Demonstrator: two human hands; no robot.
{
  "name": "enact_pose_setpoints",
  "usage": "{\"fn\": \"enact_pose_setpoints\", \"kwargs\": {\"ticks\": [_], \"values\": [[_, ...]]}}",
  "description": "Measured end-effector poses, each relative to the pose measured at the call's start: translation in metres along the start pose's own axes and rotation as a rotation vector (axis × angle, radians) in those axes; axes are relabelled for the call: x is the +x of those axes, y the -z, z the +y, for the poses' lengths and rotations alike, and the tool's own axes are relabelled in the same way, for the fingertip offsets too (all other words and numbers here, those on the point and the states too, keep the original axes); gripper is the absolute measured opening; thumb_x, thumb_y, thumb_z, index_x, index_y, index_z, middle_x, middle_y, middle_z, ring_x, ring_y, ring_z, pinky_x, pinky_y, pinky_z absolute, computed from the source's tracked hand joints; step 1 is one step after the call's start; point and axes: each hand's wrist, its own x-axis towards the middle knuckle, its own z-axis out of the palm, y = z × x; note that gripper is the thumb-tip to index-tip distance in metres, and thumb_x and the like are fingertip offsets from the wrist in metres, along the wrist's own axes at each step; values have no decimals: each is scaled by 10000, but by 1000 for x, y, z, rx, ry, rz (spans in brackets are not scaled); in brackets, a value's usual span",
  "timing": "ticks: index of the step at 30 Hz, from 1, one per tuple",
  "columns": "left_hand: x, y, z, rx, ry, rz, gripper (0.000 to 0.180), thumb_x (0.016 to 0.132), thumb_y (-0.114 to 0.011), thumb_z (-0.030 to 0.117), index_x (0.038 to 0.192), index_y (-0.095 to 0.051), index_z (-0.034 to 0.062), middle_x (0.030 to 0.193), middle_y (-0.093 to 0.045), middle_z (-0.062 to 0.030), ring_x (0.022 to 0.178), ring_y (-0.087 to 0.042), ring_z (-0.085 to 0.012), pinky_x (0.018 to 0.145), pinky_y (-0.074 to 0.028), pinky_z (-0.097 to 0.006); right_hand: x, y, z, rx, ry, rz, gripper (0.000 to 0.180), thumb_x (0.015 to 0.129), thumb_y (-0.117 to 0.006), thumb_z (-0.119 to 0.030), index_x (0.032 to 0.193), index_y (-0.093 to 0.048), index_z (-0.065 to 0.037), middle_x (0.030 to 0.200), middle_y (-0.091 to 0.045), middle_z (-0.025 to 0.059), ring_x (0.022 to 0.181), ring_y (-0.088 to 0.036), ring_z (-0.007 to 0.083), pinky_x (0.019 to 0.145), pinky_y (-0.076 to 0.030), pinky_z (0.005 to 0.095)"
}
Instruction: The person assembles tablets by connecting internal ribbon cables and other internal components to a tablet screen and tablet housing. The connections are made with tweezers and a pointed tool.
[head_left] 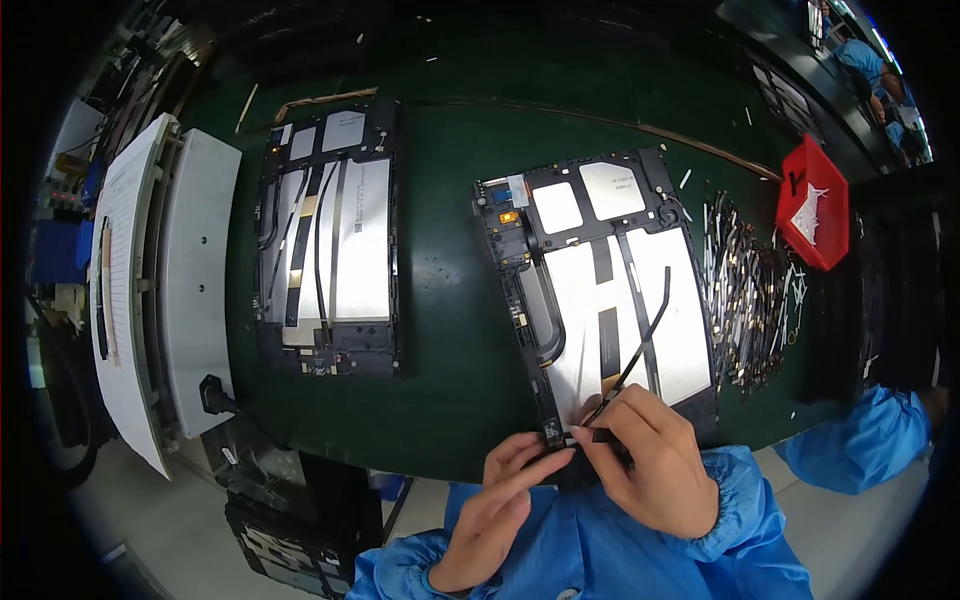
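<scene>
An opened tablet (600, 280) with silver battery cells and black ribbon cables lies tilted on the green mat (450, 350) in front of me. My right hand (650, 460) pinches the near end of a thin black flex cable (645, 340) that arcs up over the tablet's battery. My left hand (515, 480) rests its fingertips on the tablet's near corner, beside the right hand, touching the frame there. Both sleeves are blue.
A second opened tablet (330, 240) lies to the left on the mat. A heap of small cable parts (745, 295) sits right of my tablet, with a red bin (812, 205) behind it. A white device (160, 290) stands at the left edge. Another person's blue sleeve (860, 440) is at the right.
</scene>
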Motion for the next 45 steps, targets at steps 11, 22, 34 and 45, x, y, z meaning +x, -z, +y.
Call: {"fn": "enact_pose_setpoints", "kwargs": {"ticks": [11, 22, 34, 45], "values": [[-9, -8, 14, 461, -175, -98, 708, 929, -365, 482, 1351, -312, -84, 1427, -224, -163, 1321, -217, -257, 1053, -173, -337, 3, 5, -7, -32, -40, -88, 129, 726, -675, 2, 833, -608, 29, 796, -544, 134, 705, -591, 289, 623, -485, 340], [11, 10, -4, 37, -101, 18, 213, 912, -486, 155, 995, -574, -20, 1232, -383, -127, 1126, -406, -191, 967, -306, -319, 9, 11, -2, 3, -38, -193, 139, 718, -657, 9, 842, -599, 32, 829, -508, 116, 753, -564, 277, 627, -472, 345], [39, 4, -14, 443, -401, 229, 129, 799, -617, 7, 907, -547, -6, 911, -527, -122, 812, -538, -186, 742, -424, -263, 6, 5, -5, -17, -49, -149, 129, 714, -659, -1, 820, -593, 30, 801, -496, 108, 715, -556, 269, 609, -463, 348], [48, 14, -1, 498, -336, 158, 177, 719, -715, 5, 827, -575, -7, 793, -573, -96, 713, -572, -150, 648, -450, -249, 7, 7, -4, -28, -46, -144, 134, 703, -664, 23, 822, -602, 30, 792, -515, 118, 696, -571, 272, 592, -468, 342]]}}
